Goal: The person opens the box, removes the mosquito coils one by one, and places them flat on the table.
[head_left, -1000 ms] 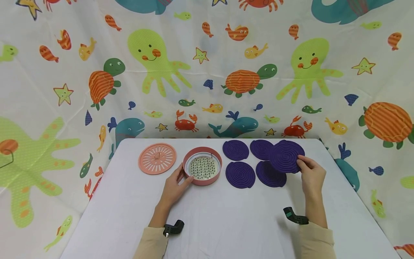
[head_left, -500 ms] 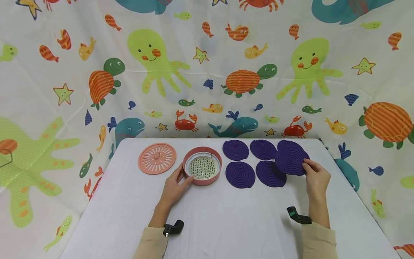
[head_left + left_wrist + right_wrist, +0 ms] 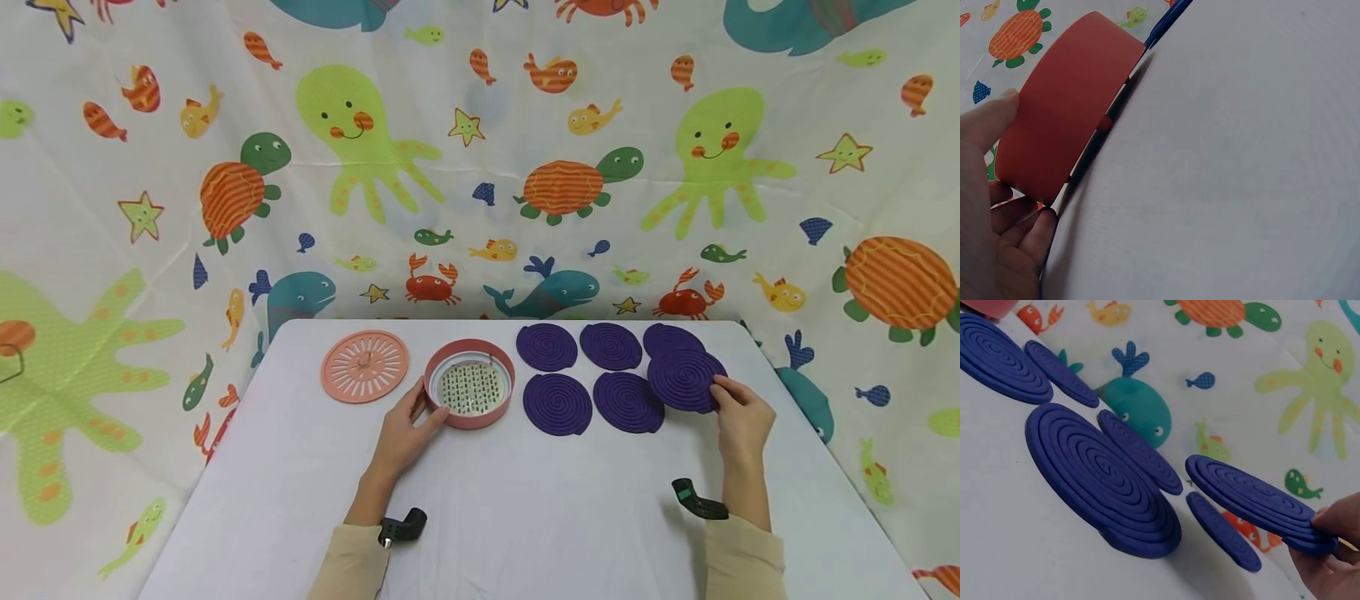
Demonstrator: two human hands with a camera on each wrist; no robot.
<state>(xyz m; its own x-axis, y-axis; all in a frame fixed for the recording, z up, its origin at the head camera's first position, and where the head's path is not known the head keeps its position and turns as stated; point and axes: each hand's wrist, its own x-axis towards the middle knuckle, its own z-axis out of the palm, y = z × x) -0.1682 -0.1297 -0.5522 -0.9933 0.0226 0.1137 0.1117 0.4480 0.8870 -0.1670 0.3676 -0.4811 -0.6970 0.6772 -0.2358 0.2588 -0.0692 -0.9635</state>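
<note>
My right hand (image 3: 742, 421) pinches a purple mosquito coil (image 3: 681, 379) by its right edge between thumb and fingers. In the right wrist view this coil (image 3: 1254, 499) hangs tilted above the table, apart from the coils lying below. My left hand (image 3: 405, 433) grips the near left side of a round, red-walled mosquito coil holder (image 3: 480, 422) with a perforated metal plate inside. Seen from the left wrist, the holder's wall (image 3: 1072, 100) lies between thumb and fingers, low at the table surface. To its left lies a pink slotted lid (image 3: 352, 385) with a small knob.
Several more purple mosquito coils (image 3: 557, 405) lie flat in two rows right of the holder. One coil (image 3: 670, 335) at the back right is partly hidden by the held one. White cloth covers the table (image 3: 525, 517), and a sea-animal curtain (image 3: 465, 183) hangs behind it.
My right hand has moved the held coil right and toward me, uncovering the front-row coil and more of the back right one. The left hand and holder stay put.
</note>
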